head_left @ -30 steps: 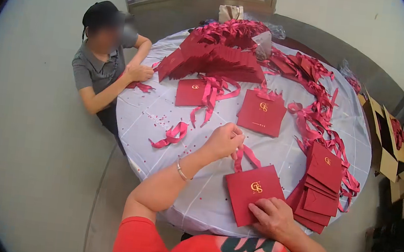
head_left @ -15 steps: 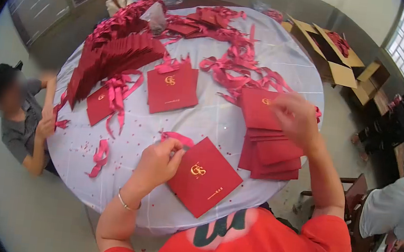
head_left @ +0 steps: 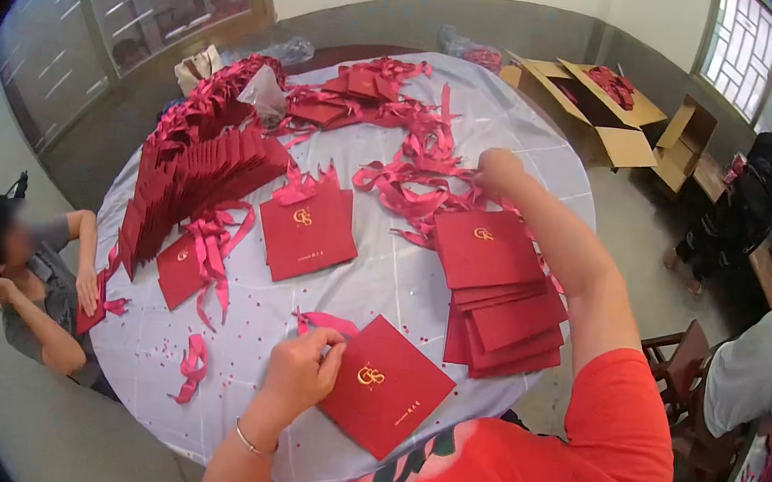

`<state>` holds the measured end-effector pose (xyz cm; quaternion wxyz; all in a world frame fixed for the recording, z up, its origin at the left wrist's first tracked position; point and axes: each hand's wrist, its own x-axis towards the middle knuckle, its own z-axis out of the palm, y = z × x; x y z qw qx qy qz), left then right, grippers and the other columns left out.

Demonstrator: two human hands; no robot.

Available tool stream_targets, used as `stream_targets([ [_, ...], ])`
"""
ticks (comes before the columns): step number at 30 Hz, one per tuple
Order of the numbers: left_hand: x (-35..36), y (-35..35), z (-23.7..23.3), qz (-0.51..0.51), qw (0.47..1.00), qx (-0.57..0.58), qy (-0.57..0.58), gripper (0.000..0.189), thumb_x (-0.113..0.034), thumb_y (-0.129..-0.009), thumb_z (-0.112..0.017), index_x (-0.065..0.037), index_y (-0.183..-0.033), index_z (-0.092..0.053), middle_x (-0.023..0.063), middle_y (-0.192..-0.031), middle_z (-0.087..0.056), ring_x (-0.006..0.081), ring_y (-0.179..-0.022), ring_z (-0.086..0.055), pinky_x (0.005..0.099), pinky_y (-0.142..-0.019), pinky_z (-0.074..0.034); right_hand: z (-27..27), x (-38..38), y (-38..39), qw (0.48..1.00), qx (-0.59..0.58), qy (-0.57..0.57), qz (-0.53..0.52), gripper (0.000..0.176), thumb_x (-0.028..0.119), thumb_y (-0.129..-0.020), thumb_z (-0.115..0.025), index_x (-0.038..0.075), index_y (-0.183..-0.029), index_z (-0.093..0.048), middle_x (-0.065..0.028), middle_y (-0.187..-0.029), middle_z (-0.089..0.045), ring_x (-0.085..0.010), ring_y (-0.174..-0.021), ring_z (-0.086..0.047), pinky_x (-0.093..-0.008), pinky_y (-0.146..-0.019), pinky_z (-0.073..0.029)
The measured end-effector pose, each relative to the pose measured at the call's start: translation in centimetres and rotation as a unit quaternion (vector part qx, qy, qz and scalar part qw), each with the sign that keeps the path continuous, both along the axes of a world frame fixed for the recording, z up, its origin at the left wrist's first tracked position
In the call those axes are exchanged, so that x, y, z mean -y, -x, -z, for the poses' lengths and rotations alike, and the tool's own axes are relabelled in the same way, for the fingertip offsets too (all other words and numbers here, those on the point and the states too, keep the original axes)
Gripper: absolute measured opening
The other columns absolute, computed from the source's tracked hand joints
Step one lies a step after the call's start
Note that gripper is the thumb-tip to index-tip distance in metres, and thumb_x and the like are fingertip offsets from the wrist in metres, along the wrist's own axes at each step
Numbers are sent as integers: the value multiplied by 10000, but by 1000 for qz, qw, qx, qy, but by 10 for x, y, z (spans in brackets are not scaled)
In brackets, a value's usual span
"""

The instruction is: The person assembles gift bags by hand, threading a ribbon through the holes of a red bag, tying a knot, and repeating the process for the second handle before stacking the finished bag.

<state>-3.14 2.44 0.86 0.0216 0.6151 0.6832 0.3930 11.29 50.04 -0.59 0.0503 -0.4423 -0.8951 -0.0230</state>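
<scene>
A flat square red gift bag (head_left: 388,389) with gold lettering lies on the table in front of me. My left hand (head_left: 303,365) is at its left corner, thumb and fingers pinched together there. A pink ribbon (head_left: 331,323) sticks out just behind that hand. Farther away, my right hand (head_left: 501,170) reaches over the pink ribbons (head_left: 425,193) behind a stack of red bags (head_left: 488,262). The back of that hand hides its fingers, so any grip there cannot be seen.
More red bags (head_left: 308,237) lie left of centre, beside a long row of bags (head_left: 204,168). A loose ribbon (head_left: 191,369) and red scraps dot the white tablecloth (head_left: 242,415). One person (head_left: 40,268) sits at the left. Cardboard boxes (head_left: 625,146) stand at the far right.
My right hand has moved from above the stack to the ribbons beyond it. My left hand stays at the front bag's corner. The view has tilted up, and the seated person's hands have shifted.
</scene>
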Motion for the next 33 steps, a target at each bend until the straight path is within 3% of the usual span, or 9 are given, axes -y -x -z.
stream_targets([
  [4, 0, 1, -3, -13, 999, 52, 7, 61, -62, -832, -667, -28, -876, -641, 117, -690, -638, 224, -540, -604, 320, -488, -458, -20, 9, 4, 992, -112, -43, -30, 284, 344, -756, -676, 85, -857, -738, -155, -836, -701, -305, -792, -689, -428, -702, -541],
  [6, 3, -2, -3, -12, 995, 96, 8, 59, -59, -853, -655, -17, -891, -638, 90, -687, -647, 171, -515, -592, 285, -469, -445, -49, 28, -1, 972, -184, 123, -78, 322, 356, -774, -671, 43, -830, -722, -144, -741, -688, -253, -681, -676, -406, -637, -524],
  [8, 6, -6, -5, 28, 926, 366, 88, 70, -61, -912, -603, 2, -922, -633, 42, -724, -660, 68, -509, -551, 220, -452, -416, -77, 78, -4, 919, -294, 222, -139, 307, 293, -835, -660, -11, -801, -693, -89, -650, -645, -154, -591, -611, -347, -563, -489],
  [12, 6, -14, -5, 100, 872, 457, 144, 118, -41, -955, -518, 16, -1002, -609, 85, -897, -692, 48, -524, -538, 193, -465, -416, -94, 178, 10, 866, -350, 224, -277, 264, 233, -864, -657, 1, -736, -656, -41, -640, -623, -81, -559, -556, -295, -529, -465],
  [15, 8, -19, -14, 126, 805, 554, 174, 292, -239, -1013, -468, 13, -1088, -595, 95, -934, -691, 83, -518, -573, 190, -436, -370, -105, 261, 10, 821, -248, 389, -337, 247, 206, -859, -635, 15, -703, -658, -41, -639, -627, -97, -543, -567, -318, -531, -467],
  [18, 11, -17, -20, 151, 723, 647, 191, 348, -311, -1025, -430, -14, -1090, -598, 85, -915, -684, 102, -525, -592, 191, -426, -354, -77, 318, 4, 821, -195, 232, -484, 174, 244, -840, -668, 78, -894, -661, -137, -755, -657, -300, -667, -656, -381, -589, -514],
  [20, 14, -13, -13, 164, 708, 670, 149, 276, -268, -1013, -460, -45, -1058, -615, 64, -849, -674, 97, -517, -588, 191, -417, -347, -74, 342, -4, 826, -151, 242, -487, 185, 254, -830, -666, 81, -892, -645, -135, -786, -665, -340, -705, -650, -424, -609, -508],
  [22, 9, -12, -16, 66, 809, 572, 122, 235, -232, -1001, -473, -53, -1026, -623, 37, -783, -654, 91, -489, -566, 186, -407, -338, -77, 346, -14, 835, -104, 255, -477, 178, 245, -822, -664, 85, -893, -631, -127, -797, -667, -349, -707, -642, -440, -611, -504],
  [33, 4, 13, -2, 17, 748, 656, -95, 198, -198, -954, -535, -19, -879, -572, 161, -848, -689, 97, -430, -490, 209, -366, -330, -101, 313, -90, 758, -120, 551, -329, 158, 132, -865, -660, -12, -898, -605, -30, -661, -589, -102, -590, -529, -300, -537, -427],
])
